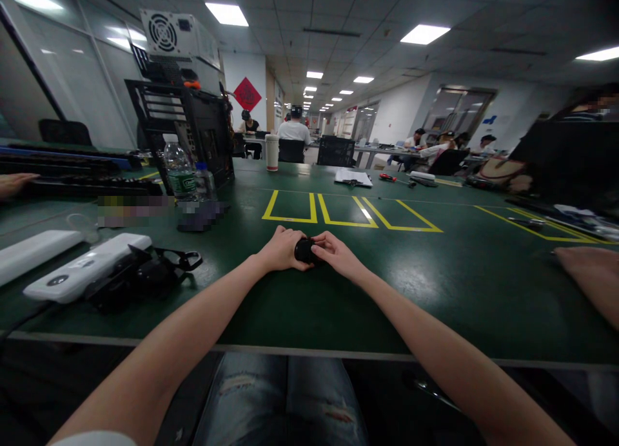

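Just above the green tabletop (pixel 309 310), in front of me, both hands are on a small, rounded black object (pixel 304 251), like a computer mouse in shape. My left hand (pixel 281 248) curls around its left side, thumb low and fingers over the top. From the other side, my right hand (pixel 336 252) pinches its right edge with fingertips and thumb. The fingers hide part of the object. Directly beyond the hands are three yellow tape outlines (pixel 348 225) on the tabletop.
Left: a white power-bank-like device (pixel 89 265), black strapped gear (pixel 140 275), a water bottle (pixel 178 169) and an open computer case (pixel 193 124). Farther back: a cup (pixel 272 153), clipboard (pixel 353 177) and red screwdriver (pixel 388 177). Other people's hands rest at right (pixel 587 269) and left (pixel 17 185).
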### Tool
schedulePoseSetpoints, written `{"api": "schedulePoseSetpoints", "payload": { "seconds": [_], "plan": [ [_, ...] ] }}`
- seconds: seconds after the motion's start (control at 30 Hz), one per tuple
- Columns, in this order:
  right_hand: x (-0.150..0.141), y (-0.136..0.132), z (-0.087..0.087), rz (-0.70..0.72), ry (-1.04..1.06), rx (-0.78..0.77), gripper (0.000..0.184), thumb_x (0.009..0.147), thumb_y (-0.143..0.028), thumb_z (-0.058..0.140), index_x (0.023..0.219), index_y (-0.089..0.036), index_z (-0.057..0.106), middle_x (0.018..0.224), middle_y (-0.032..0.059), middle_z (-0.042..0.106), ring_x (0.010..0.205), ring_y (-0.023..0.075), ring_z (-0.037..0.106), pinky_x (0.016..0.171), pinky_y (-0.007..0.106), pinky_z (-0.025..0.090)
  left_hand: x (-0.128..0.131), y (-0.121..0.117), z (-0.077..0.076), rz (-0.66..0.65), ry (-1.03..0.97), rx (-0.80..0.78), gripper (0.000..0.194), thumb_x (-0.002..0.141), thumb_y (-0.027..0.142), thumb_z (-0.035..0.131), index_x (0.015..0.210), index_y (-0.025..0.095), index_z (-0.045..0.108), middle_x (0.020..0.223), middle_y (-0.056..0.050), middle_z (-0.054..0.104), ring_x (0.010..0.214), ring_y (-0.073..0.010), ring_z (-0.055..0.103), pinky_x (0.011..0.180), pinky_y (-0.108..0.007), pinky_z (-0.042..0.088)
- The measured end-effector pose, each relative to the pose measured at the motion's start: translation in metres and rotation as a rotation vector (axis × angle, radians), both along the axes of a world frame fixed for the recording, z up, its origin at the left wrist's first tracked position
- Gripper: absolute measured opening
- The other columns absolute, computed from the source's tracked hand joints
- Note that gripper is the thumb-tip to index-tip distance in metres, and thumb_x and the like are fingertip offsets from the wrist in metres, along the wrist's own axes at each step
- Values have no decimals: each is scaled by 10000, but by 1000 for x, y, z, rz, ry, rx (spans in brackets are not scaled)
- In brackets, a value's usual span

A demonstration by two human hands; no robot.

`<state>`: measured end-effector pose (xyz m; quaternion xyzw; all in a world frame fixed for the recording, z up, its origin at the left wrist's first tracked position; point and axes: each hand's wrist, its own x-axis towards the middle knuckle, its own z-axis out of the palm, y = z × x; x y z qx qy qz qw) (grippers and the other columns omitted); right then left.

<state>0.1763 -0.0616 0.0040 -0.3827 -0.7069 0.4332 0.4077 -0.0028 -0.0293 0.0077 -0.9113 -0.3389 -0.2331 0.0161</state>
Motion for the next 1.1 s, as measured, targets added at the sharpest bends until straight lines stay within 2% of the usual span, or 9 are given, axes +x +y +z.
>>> {"api": "schedulePoseSetpoints", "payload": {
  "seconds": [0.2, 0.37, 0.53, 0.77, 0.83, 0.97, 1.1],
  "plan": [
    [1, 1, 1, -14, -33, -31, 299, 743, -330, 568, 990, -180, 491, 989, 65, 555, 882, 177, 560, 799, 390, 456, 0, 1, 0, 0, 3, 1, 550, 575, 560, 613, 942, 164, 505, 862, -52, 598, 802, -238, 553, 754, -354, 303],
    [1, 0, 2, 62, 43, -9, 334, 657, -232, 665, 919, -194, 460, 1005, 29, 535, 921, 162, 562, 841, 357, 447, 0, 1, -1, 15, 15, 28, 524, 560, 541, 627, 906, 165, 508, 843, -46, 598, 787, -234, 553, 741, -344, 304],
    [-1, 0, 0, 21, 45, -7, 250, 716, -287, 603, 910, -197, 475, 953, 27, 545, 901, 160, 557, 822, 357, 452, 0, 0, -1, 2, 10, 34, 529, 581, 564, 601, 914, 164, 505, 839, -46, 598, 780, -230, 550, 732, -336, 302],
    [1, 0, 4, -8, -20, -65, 289, 734, -294, 581, 977, -175, 480, 998, 74, 542, 928, 191, 546, 839, 421, 433, 0, 0, 0, -5, 14, 18, 543, 586, 574, 597, 933, 166, 502, 858, -47, 596, 786, -229, 546, 734, -337, 301],
    [2, -1, 5, 13, -22, -65, 276, 714, -277, 605, 942, -177, 486, 996, 63, 542, 938, 187, 544, 842, 407, 436, -1, 0, -1, -4, 15, 18, 538, 583, 573, 600, 920, 165, 503, 853, -47, 596, 780, -229, 544, 726, -335, 302],
    [3, -2, 5, 68, 26, -58, 360, 640, -223, 676, 919, -205, 449, 969, 24, 542, 915, 168, 558, 835, 375, 442, -1, 1, -1, 1, 17, 38, 516, 570, 544, 622, 896, 162, 501, 847, -48, 596, 774, -228, 542, 721, -333, 301],
    [2, -1, 2, 54, 68, -21, 254, 697, -283, 623, 890, -204, 477, 939, 18, 552, 887, 154, 558, 833, 358, 434, -1, 0, 0, -14, 4, 29, 528, 586, 567, 602, 915, 166, 501, 848, -45, 594, 772, -224, 543, 723, -334, 300]
  ]
}}
